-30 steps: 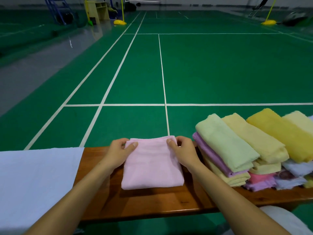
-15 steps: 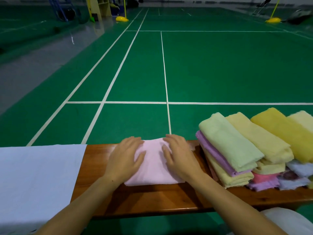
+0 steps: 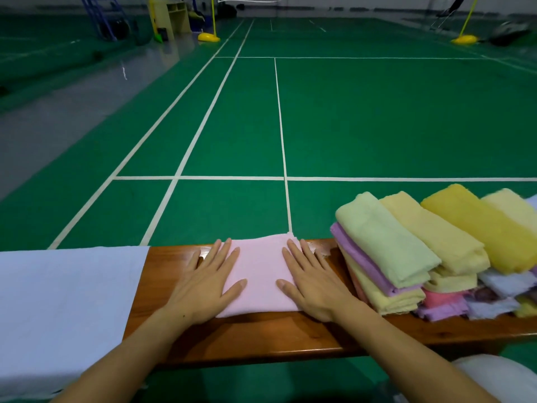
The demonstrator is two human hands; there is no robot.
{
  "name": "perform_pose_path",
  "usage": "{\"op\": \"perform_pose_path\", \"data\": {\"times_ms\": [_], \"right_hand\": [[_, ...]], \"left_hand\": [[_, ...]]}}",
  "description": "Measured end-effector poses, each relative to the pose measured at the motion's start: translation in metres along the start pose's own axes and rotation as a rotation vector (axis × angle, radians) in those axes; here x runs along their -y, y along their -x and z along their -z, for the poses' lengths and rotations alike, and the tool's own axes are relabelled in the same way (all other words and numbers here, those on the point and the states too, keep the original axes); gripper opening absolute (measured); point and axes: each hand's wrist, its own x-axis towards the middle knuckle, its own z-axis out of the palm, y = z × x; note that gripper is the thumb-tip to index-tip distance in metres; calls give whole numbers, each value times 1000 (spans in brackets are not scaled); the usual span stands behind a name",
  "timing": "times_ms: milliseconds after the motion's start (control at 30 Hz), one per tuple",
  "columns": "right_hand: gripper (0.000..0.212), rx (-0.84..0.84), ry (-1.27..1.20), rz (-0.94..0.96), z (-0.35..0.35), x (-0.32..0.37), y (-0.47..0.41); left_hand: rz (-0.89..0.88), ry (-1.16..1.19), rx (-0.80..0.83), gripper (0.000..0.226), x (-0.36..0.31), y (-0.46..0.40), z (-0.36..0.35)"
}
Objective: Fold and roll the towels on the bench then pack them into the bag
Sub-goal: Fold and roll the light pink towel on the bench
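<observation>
Pressing folded pink towel [image 3: 260, 274] flat at worktop [image 3: 261, 335] centre: left hand [image 3: 206, 286], right hand [image 3: 312, 286] open, fingers straight, gripping nothing. Next, likely: rolling tight. Bag unseen.

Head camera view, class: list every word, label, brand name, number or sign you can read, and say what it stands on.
None can be read.
The pink towel, the stacked towels, the wooden bench and the white cloth: no print or tag shows.
The court floor: white lines only, no lettering.
The gear at the far wall: too small and blurred to tell.
</observation>
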Motion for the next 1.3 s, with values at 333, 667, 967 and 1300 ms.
{"op": "perform_pose_path", "data": {"times_ms": [333,667,967,1300], "right_hand": [[64,-121,-98,273,8,-14,39],[51,-134,-2,272,10,-16,39],[40,-304,-356,145,6,-14,36],[22,-398,-754,-70,13,-1,34]], "left_hand": [[-211,244,-249,50,17,51,15],[-245,97,-200,50,13,51,20],[-179,287,-304,37,9,48,25],[88,610,-267,45,5,42,23]]}}
